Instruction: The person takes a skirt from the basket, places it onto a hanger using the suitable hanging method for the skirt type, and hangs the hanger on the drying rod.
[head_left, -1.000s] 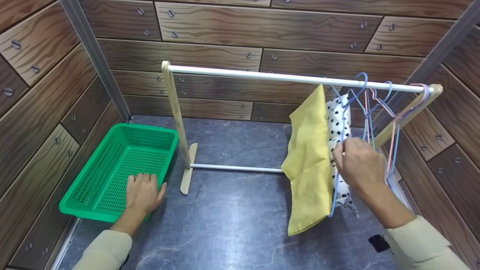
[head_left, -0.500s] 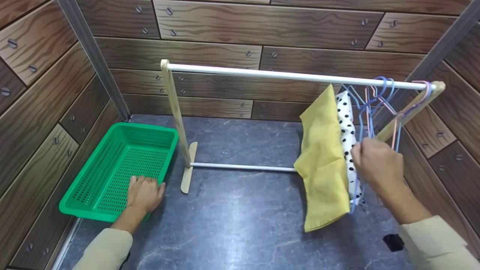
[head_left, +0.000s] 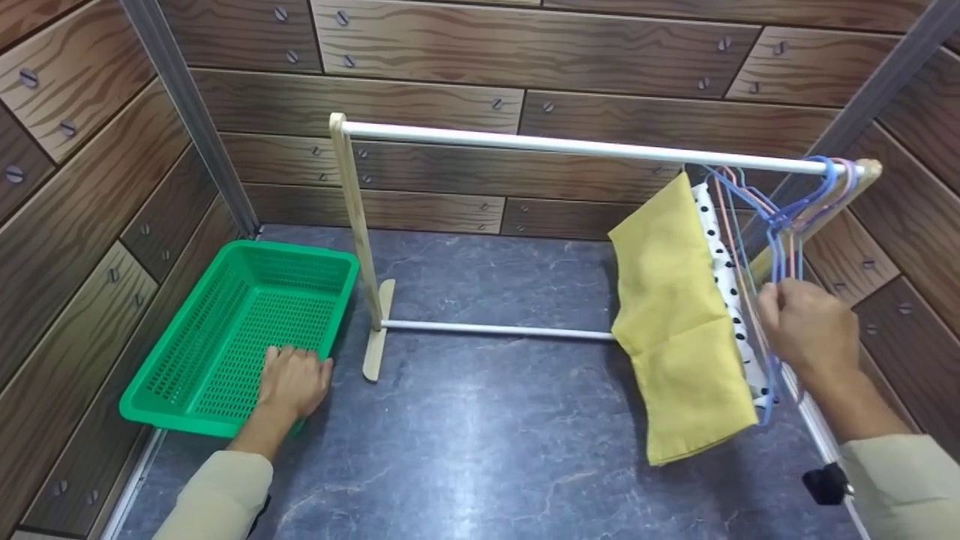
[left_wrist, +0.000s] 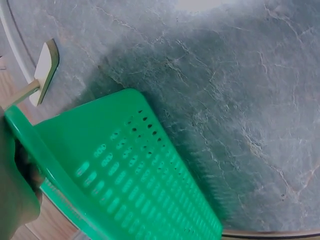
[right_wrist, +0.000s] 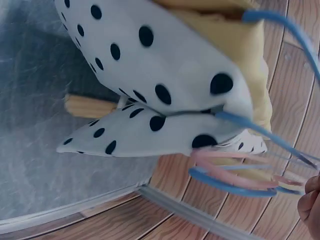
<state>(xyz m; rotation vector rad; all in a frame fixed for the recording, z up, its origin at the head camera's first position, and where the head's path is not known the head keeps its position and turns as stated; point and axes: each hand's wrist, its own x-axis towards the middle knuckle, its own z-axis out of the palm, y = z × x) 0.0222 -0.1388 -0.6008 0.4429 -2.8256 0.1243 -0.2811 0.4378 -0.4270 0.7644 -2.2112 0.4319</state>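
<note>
My left hand (head_left: 294, 382) holds the near right rim of the green basket (head_left: 139, 409), thumb outside and fingers inside; the left wrist view shows part of this hand at the rim (left_wrist: 60, 175). On the rack's top bar (head_left: 525, 141), a yellow cloth (head_left: 679, 330) hangs in front of a white cloth with black dots (head_left: 724, 262). To their right, my right hand (head_left: 814, 330) grips blue and pink hangers (head_left: 784, 217) bunched close together. Only the edge of that hand (right_wrist: 311, 202) shows in the right wrist view; its exact hold is partly hidden.
The wooden rack has a left post (head_left: 352, 217) with a foot (head_left: 379, 330) and a lower white bar (head_left: 495, 330). Wood-patterned walls (head_left: 420, 45) stand on the back and both sides. The floor (head_left: 465, 435) is grey and marbled.
My right hand has moved right, bringing the hangers together toward the rack's right end. Both cloths have shifted right too. My left hand has stayed at the basket.
</note>
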